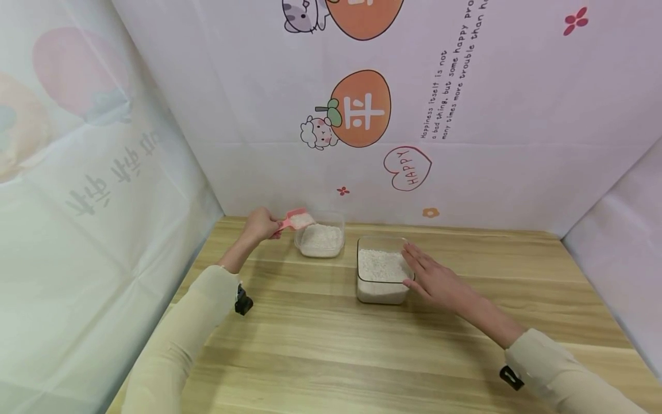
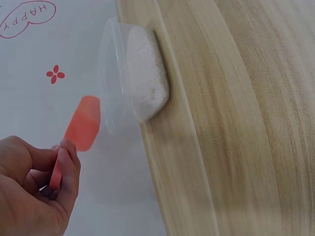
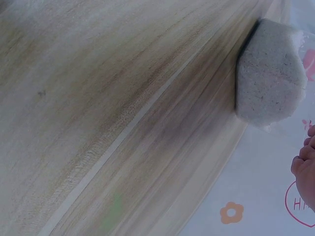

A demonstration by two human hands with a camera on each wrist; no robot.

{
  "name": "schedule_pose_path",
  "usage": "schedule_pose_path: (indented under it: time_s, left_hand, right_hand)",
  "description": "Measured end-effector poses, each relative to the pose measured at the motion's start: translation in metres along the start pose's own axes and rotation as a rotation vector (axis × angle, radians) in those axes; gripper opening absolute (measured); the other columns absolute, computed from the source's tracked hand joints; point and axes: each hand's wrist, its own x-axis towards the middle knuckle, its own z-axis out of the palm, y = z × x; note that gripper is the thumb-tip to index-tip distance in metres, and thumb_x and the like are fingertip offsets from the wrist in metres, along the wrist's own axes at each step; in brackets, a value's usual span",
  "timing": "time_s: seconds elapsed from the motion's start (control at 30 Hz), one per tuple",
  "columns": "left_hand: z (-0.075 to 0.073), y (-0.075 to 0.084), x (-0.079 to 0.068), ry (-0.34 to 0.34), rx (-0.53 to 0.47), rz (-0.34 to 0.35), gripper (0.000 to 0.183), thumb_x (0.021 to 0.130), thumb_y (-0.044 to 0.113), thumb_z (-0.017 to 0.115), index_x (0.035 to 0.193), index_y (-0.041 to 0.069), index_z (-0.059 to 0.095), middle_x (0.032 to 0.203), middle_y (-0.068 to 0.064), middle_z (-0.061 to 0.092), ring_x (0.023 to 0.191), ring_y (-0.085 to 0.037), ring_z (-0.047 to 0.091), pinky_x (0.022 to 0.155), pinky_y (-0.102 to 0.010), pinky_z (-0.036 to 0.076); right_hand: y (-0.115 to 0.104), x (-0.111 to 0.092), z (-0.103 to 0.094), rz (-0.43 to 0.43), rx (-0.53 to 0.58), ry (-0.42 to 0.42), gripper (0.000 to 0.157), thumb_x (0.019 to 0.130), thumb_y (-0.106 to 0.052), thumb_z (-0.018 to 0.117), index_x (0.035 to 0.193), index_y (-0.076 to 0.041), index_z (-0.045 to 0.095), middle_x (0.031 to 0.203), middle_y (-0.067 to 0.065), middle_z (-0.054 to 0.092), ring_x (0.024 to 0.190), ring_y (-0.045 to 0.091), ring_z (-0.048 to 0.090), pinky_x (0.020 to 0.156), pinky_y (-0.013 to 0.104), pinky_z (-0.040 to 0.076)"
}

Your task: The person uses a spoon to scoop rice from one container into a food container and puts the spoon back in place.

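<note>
My left hand [image 1: 262,224] grips the handle of a small pink scoop [image 1: 296,219]. White grains that look like rice lie in the scoop, which is held at the left rim of a clear plastic tub [image 1: 321,251]. In the left wrist view, the scoop [image 2: 84,125] appears beside the tub's wall, with white grains [image 2: 146,71] inside the tub. My right hand [image 1: 437,283] rests with extended fingers against the right rim of a larger clear square container [image 1: 383,292], which also holds white grains [image 3: 272,73]. Only the right fingertips [image 3: 306,160] show in the right wrist view.
Both containers stand on a wood-grain table [image 1: 310,345], near its back edge. A white printed sheet [image 1: 258,115] rises behind the table, with more sheeting at the left and right sides. Black clips [image 1: 243,301] hang by both sleeves.
</note>
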Motion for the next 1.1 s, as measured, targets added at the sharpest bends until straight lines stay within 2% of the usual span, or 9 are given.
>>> schedule_pose_path:
  time_s: [0.37,0.6,0.77,0.97,1.1]
  left_hand:
    - [0.001,0.0011,0.0018,0.02,0.108,0.035,0.024,0.089,0.01,0.057,0.097,-0.008,0.07,0.065,-0.01,0.069,0.046,-0.005,0.059,0.052,-0.023,0.051]
    - [0.002,0.0025,0.0018,0.064,0.248,0.068,0.024,0.088,0.016,0.057,0.082,0.002,0.075,0.059,-0.002,0.068,0.048,-0.01,0.059,0.046,-0.021,0.038]
    - [0.0041,0.0027,0.0017,0.082,0.285,0.089,0.026,0.088,0.018,0.057,0.074,0.005,0.075,0.06,-0.001,0.068,0.051,-0.011,0.06,0.048,-0.021,0.039]
    - [0.0066,0.0045,0.0024,0.1,0.328,0.118,0.031,0.088,0.018,0.056,0.064,0.009,0.074,0.057,0.0,0.067,0.048,-0.012,0.056,0.046,-0.022,0.035]
    - [0.0081,0.0071,0.0031,0.1,0.341,0.132,0.035,0.088,0.017,0.056,0.059,0.009,0.072,0.057,-0.002,0.067,0.049,-0.01,0.059,0.046,-0.021,0.038]
  right_hand:
    - [0.0005,-0.0005,0.0022,-0.008,0.001,0.017,0.065,0.096,-0.039,0.045,0.143,0.003,0.029,0.153,0.017,0.02,0.14,0.031,0.023,0.104,0.046,0.035]
    - [0.001,-0.0004,0.0027,-0.01,0.001,0.02,0.065,0.096,-0.039,0.046,0.143,0.003,0.028,0.153,0.017,0.021,0.14,0.031,0.024,0.103,0.046,0.035]
    - [0.0003,-0.0008,0.002,-0.003,-0.002,0.012,0.065,0.097,-0.039,0.045,0.143,0.003,0.028,0.153,0.016,0.019,0.14,0.031,0.023,0.104,0.046,0.034]
    - [-0.0001,-0.0013,0.0012,0.001,0.006,0.006,0.066,0.097,-0.04,0.044,0.145,0.001,0.025,0.154,0.015,0.018,0.14,0.031,0.023,0.104,0.046,0.035]
    - [-0.0005,-0.0008,0.0014,0.003,0.007,0.008,0.066,0.097,-0.04,0.044,0.145,0.001,0.026,0.154,0.015,0.018,0.14,0.03,0.023,0.104,0.046,0.035]
